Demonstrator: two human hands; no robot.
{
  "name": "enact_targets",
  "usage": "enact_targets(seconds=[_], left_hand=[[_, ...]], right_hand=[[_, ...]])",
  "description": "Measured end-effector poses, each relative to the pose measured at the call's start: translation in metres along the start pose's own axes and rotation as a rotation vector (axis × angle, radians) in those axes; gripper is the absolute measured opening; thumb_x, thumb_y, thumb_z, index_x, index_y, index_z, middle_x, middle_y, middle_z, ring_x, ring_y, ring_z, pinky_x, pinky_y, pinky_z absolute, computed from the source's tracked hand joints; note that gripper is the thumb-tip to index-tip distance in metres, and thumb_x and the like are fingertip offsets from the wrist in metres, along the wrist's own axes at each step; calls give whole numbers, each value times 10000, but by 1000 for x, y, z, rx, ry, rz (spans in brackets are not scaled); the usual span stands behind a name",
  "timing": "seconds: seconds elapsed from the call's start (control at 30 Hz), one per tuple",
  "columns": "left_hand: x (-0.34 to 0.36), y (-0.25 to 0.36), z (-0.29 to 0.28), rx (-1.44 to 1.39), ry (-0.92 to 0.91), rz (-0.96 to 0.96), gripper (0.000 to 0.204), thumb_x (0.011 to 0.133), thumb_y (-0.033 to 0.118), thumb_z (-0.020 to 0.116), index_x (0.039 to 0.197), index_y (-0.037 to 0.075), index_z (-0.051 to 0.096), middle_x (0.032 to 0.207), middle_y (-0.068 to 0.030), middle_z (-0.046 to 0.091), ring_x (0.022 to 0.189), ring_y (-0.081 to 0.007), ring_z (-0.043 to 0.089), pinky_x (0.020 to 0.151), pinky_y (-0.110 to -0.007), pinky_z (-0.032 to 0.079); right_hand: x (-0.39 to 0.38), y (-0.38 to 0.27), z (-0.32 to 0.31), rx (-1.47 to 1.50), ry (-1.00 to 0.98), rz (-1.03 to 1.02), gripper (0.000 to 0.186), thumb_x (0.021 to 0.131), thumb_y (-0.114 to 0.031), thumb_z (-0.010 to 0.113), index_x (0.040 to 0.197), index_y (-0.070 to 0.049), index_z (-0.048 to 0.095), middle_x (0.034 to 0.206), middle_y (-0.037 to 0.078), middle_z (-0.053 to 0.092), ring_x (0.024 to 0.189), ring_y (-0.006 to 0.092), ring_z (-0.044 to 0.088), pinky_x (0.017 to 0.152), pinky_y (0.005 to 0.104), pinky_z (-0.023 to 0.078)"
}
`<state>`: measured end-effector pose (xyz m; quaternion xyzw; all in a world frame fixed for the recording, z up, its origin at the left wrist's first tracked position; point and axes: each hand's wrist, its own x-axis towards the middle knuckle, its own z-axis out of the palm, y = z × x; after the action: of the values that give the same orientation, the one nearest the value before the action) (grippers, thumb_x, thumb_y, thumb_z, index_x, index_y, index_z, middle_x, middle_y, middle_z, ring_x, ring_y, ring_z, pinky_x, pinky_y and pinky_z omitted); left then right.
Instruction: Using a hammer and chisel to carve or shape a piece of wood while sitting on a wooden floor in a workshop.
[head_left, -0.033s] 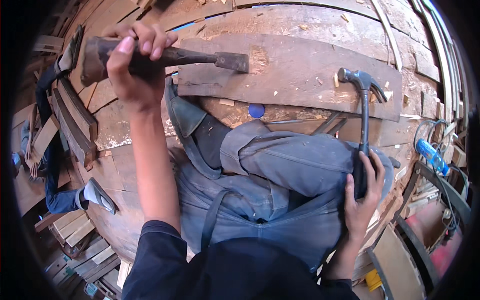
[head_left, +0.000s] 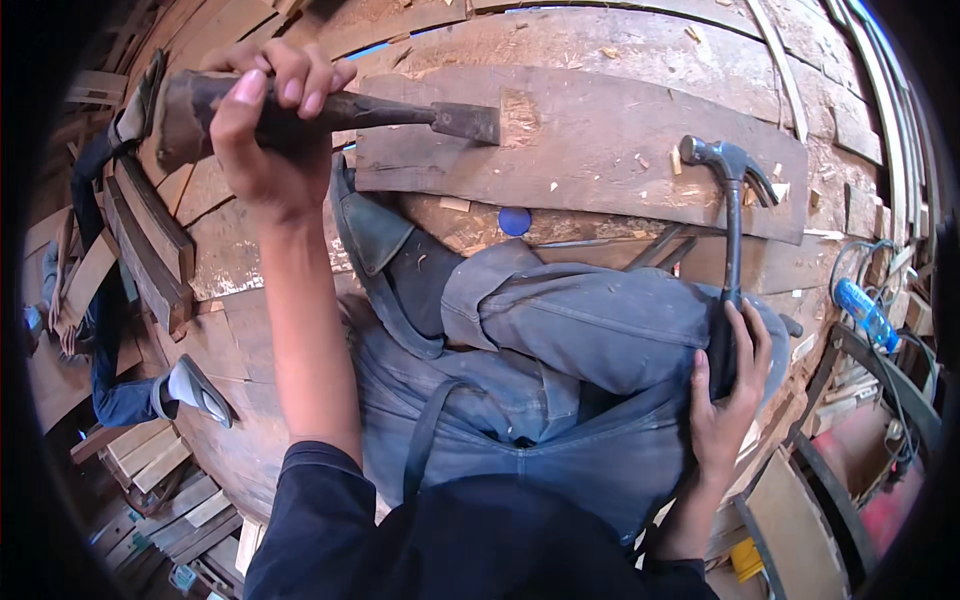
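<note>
Wrapped round the thick dark handle of a chisel point(head_left: 385, 113) is my left hand point(head_left: 280, 130). The chisel's flat blade points right and its tip meets the left side of a shallow, pale cut patch point(head_left: 521, 117) in a brown wooden board point(head_left: 610, 135). Above my bent right knee, my right hand point(head_left: 732, 380) grips the dark handle of a claw hammer point(head_left: 731, 240). The hammer's metal head is up over the right part of the board, apart from the chisel. Small wood chips point(head_left: 676, 160) lie scattered across the board.
A round blue lid point(head_left: 514, 221) lies by the board's near edge. Curved wood pieces point(head_left: 150, 245) and another person's foot point(head_left: 195, 392) are at left. At right are a blue-labelled bottle point(head_left: 866, 314), cables and a metal frame.
</note>
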<state>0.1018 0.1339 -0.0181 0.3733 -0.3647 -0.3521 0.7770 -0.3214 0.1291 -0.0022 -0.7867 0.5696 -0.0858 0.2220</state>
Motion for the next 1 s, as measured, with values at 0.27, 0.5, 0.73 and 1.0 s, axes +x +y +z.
enact_targets(seconds=[0.27, 0.5, 0.73, 1.0], left_hand=[[1, -8, -9, -125, 28, 43, 130, 894, 216, 590, 888, 127, 495, 753, -6, 449, 709, -134, 443, 776, -362, 398], [-6, -15, -16, -182, 26, 77, 122, 911, 174, 592, 943, 117, 489, 789, -24, 465, 728, -150, 474, 807, -384, 470], [-8, -24, -19, -243, 58, 123, 198, 903, 74, 623, 1047, 103, 489, 813, -43, 515, 730, -156, 535, 713, -367, 508], [-19, -20, -18, -166, 243, 58, 159, 865, 127, 748, 932, 74, 614, 757, 15, 621, 697, -73, 599, 631, -248, 484]], right_hand=[[32, 5, 5, -236, -16, -51, 769, 818, -114, 693, 1526, -89, 395, 1096, 164, 570, 1092, 359, 526, 1076, 451, 312], [37, 8, -11, 255, -78, 83, 792, 847, 7, 627, 1570, -60, 310, 978, 63, 602, 883, 157, 553, 871, 304, 451], [39, -67, -57, 923, -334, -38, 743, 975, -92, 576, 1579, -8, 150, 770, 108, 566, 508, 143, 567, 381, 260, 459], [111, -220, -113, -185, -289, -772, 596, 957, -95, 603, 1516, -39, 407, 826, 59, 636, 580, 90, 564, 554, 249, 469]])
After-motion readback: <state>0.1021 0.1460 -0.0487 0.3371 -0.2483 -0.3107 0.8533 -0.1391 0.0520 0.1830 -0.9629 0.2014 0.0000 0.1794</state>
